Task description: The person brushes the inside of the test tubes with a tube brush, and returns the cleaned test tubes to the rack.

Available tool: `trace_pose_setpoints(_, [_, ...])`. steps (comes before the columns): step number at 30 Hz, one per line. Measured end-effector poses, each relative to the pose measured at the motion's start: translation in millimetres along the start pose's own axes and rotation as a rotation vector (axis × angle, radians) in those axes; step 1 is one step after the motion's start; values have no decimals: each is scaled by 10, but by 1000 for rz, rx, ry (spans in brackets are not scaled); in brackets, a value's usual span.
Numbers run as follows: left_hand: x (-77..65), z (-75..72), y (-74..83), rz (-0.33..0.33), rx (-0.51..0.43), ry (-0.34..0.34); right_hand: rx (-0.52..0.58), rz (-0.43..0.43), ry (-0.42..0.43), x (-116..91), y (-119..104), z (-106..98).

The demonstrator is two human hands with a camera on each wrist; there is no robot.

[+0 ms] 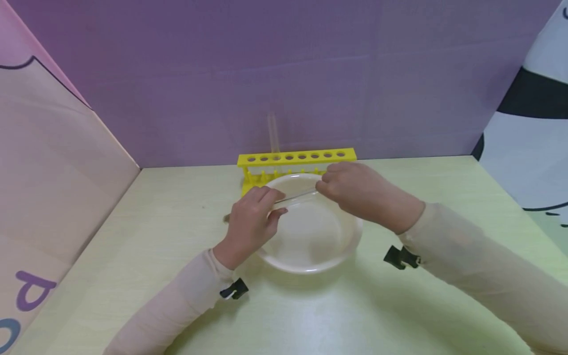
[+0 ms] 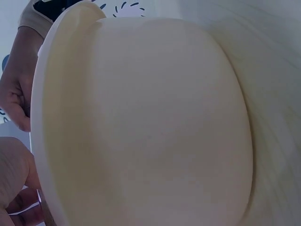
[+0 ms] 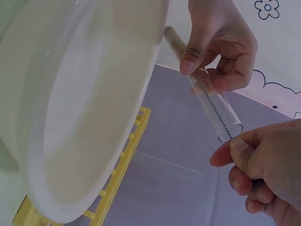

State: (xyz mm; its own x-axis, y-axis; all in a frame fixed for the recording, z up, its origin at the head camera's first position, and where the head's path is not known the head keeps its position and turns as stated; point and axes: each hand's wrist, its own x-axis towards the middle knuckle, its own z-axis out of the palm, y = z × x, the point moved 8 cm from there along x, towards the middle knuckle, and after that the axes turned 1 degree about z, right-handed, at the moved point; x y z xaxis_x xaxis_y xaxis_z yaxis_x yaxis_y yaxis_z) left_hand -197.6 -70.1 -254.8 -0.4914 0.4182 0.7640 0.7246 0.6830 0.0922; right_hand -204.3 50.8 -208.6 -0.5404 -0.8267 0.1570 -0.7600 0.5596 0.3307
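Note:
A clear glass test tube [image 3: 218,106] is held by my left hand [image 1: 250,217], thumb on one side and fingers on the other. Inside the tube runs the twisted wire of a test tube brush [image 3: 210,100], its bristles down at the closed end. At the tube's mouth my right hand [image 1: 359,192] pinches the wire's end between thumb and forefinger. Both hands are over a white basin [image 1: 310,269], the tube slanting across its far part. In the left wrist view the basin's wall [image 2: 155,113] hides most of the tube.
Behind the basin stands a yellow test tube rack [image 1: 301,157] with a row of holes. One more clear tube [image 1: 273,133] sticks up from its left part. A purple wall panel [image 1: 284,79] closes off the back of the pale table [image 1: 186,197].

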Motion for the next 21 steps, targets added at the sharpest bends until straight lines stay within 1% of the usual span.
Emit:
trace_pose_setpoints(9, [-6, -10, 17, 4, 3, -3, -9, 4, -1, 1, -16, 41])
trace_pose_setpoints(14, [-5, 0, 27, 10, -10, -18, -10, 5, -6, -22, -13, 40])
trace_pose_setpoints(21, [-5, 10, 40, 19, -10, -36, -3, 11, 31, -66, 11, 48])
